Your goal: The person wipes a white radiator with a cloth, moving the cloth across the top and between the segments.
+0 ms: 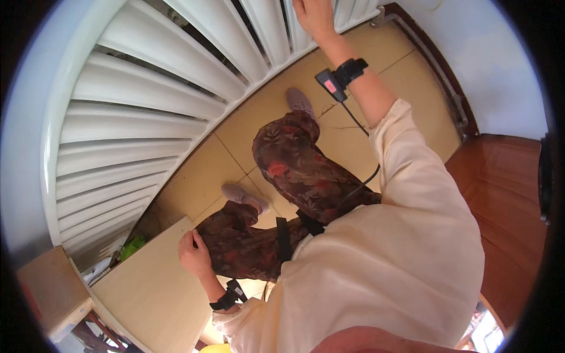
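Note:
My left hand (194, 253) is at the lower left, its fingers loosely curled, beside the knee of my dark floral trousers (247, 251) and over the edge of a pale flat board (150, 282). Whether it grips anything is hidden. My right hand (314, 17) reaches to the top edge, in front of the slats of a white radiator (163, 75). Its fingers are partly cut off, so I cannot tell whether it touches or holds something. Each wrist bears a black strap with a small device; a black cable runs from the right device (332, 85).
Both shoes (300, 101) stand on the beige tiled floor (220, 154). A pipe (441, 66) runs along the wall foot at upper right, near reddish-brown wood panelling (503, 212). A brown box (53, 287) is at lower left, and something green (132, 247) lies under the radiator.

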The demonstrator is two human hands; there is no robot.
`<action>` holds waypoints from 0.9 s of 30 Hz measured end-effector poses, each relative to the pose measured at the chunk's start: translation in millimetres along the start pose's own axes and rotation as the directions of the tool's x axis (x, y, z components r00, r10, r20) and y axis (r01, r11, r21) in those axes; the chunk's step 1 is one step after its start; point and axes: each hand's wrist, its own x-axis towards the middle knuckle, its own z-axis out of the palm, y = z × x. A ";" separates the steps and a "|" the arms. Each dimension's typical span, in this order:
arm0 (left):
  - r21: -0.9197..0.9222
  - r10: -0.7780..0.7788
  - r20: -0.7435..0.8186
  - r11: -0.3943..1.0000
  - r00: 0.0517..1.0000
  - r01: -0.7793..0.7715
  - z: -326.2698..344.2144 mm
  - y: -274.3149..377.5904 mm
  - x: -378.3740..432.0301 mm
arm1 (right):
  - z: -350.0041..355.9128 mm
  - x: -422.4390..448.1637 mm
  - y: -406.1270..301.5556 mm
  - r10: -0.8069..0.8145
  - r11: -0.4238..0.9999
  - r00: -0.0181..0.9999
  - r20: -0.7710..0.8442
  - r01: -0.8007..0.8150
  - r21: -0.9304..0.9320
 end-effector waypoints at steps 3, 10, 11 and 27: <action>-0.005 -0.001 0.000 1.000 1.000 0.001 3.7 1.1 4.2 | 16.3 -69.1 11.3 0.101 0.995 0.991 0.088 -0.099 -0.024; 0.034 -0.016 0.029 0.999 0.999 0.015 4.5 13.5 14.4 | 42.1 -187.1 55.5 0.153 0.982 0.961 0.229 -0.123 -0.141; 0.036 -0.015 0.044 0.999 0.999 0.013 4.8 15.4 13.9 | 42.1 -198.4 58.3 0.128 0.985 0.961 0.247 -0.093 -0.147; -0.040 -0.018 -0.049 0.999 0.999 0.016 2.5 -1.6 6.6 | -3.7 -174.1 56.9 0.522 0.626 0.357 0.775 -0.777 -0.063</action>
